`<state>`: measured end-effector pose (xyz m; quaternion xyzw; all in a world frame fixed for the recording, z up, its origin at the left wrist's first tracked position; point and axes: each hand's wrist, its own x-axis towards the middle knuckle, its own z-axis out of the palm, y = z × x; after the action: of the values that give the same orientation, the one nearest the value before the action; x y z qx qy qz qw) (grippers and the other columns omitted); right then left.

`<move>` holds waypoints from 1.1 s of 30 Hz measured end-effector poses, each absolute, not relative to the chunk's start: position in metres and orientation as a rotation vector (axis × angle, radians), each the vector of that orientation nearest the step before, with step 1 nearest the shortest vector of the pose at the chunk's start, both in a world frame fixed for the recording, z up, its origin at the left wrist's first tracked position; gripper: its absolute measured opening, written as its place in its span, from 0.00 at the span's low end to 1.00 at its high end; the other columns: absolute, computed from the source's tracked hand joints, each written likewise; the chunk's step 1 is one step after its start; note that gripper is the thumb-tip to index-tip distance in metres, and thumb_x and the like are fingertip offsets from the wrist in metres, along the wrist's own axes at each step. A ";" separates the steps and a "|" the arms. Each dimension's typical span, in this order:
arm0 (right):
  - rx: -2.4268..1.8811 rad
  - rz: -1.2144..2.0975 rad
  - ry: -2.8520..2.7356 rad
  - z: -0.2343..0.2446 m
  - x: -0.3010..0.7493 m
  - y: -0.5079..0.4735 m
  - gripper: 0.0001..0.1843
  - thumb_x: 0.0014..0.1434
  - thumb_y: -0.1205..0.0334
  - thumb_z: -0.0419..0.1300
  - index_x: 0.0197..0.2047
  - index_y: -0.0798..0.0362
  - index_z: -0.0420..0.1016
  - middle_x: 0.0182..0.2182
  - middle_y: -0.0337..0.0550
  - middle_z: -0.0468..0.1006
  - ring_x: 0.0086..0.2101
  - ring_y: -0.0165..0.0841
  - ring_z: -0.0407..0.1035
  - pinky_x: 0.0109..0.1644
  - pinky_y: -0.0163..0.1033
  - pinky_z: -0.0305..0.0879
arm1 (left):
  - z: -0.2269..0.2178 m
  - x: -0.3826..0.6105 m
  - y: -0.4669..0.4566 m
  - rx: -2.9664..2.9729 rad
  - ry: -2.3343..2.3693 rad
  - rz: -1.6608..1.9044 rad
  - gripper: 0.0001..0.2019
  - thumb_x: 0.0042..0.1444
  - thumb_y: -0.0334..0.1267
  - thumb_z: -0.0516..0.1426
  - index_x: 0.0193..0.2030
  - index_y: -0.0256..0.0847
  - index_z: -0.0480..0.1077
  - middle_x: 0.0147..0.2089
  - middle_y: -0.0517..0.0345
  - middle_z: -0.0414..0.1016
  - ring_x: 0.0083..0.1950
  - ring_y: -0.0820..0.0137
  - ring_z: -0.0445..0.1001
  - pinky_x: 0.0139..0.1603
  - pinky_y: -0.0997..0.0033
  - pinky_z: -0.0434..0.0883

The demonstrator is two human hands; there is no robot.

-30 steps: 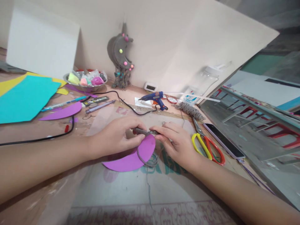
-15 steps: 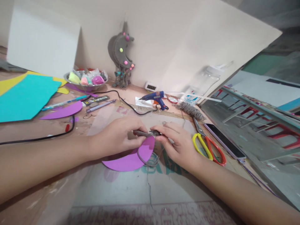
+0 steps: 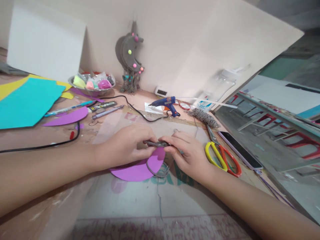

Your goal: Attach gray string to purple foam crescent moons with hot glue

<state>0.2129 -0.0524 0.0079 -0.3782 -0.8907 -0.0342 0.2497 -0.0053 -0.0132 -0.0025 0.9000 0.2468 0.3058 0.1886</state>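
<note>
A purple crescent-shaped sheet piece (image 3: pixel 136 171), thin like craft foam, hangs below my fingers over the mat. Its upper end is wrapped in grey yarn (image 3: pixel 160 144). My left hand (image 3: pixel 127 143) pinches the wrapped part between thumb and fingers from the left. From the right, my right hand (image 3: pixel 188 151) pinches the same wrapped end, and its fingertips nearly meet those of the left. A loose coil of grey yarn (image 3: pixel 163 171) lies by the crescent's right edge, with a tail running toward me. The fingers hide part of the wrapping.
Right of my right hand lie scissors (image 3: pixel 221 156), a phone (image 3: pixel 240 150) and a yarn bundle (image 3: pixel 205 117). Ahead is a blue glue gun (image 3: pixel 165 103) with its black cord. A decorated grey moon (image 3: pixel 130 53), a bowl (image 3: pixel 92 90) and coloured sheets (image 3: pixel 30 100) stand farther back and left.
My right fingers have shifted slightly left along the wrapped end, closer to my left fingertips. The crescent has tilted a little; other things stay in place.
</note>
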 end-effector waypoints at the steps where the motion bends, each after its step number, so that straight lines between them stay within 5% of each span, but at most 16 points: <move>1: -1.025 -0.094 -2.425 0.008 0.213 -0.052 0.16 0.65 0.57 0.50 0.47 0.56 0.73 0.28 0.44 0.72 0.30 0.33 0.64 0.35 0.39 0.61 | -0.003 -0.005 -0.013 2.536 0.690 0.857 0.08 0.58 0.41 0.54 0.36 0.40 0.71 0.34 0.59 0.75 0.35 0.72 0.69 0.37 0.72 0.64; 15: -1.038 -0.024 -2.355 0.006 0.212 -0.051 0.13 0.64 0.59 0.53 0.46 0.55 0.73 0.27 0.42 0.71 0.31 0.32 0.65 0.35 0.37 0.61 | -0.005 -0.006 -0.012 2.539 0.657 0.902 0.05 0.55 0.36 0.56 0.37 0.39 0.72 0.33 0.60 0.75 0.36 0.73 0.71 0.38 0.73 0.65; 24: -1.237 0.264 -2.112 0.004 0.212 -0.052 0.13 0.62 0.56 0.53 0.46 0.53 0.70 0.39 0.46 0.77 0.37 0.34 0.71 0.40 0.39 0.66 | 0.008 -0.005 -0.013 2.255 0.845 0.873 0.08 0.57 0.38 0.54 0.38 0.40 0.73 0.36 0.62 0.77 0.37 0.73 0.73 0.37 0.75 0.67; 33: -1.302 0.531 -2.036 0.004 0.206 -0.050 0.04 0.54 0.67 0.58 0.30 0.53 0.73 0.22 0.36 0.73 0.23 0.26 0.64 0.26 0.31 0.58 | 0.006 -0.007 -0.010 2.177 0.889 0.816 0.13 0.61 0.43 0.50 0.38 0.39 0.72 0.34 0.63 0.76 0.35 0.74 0.71 0.36 0.75 0.65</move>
<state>0.2060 -0.0501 0.0040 -0.4972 -0.7774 0.2028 0.3276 -0.0070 -0.0099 0.0057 0.8284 0.3383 0.3106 0.3206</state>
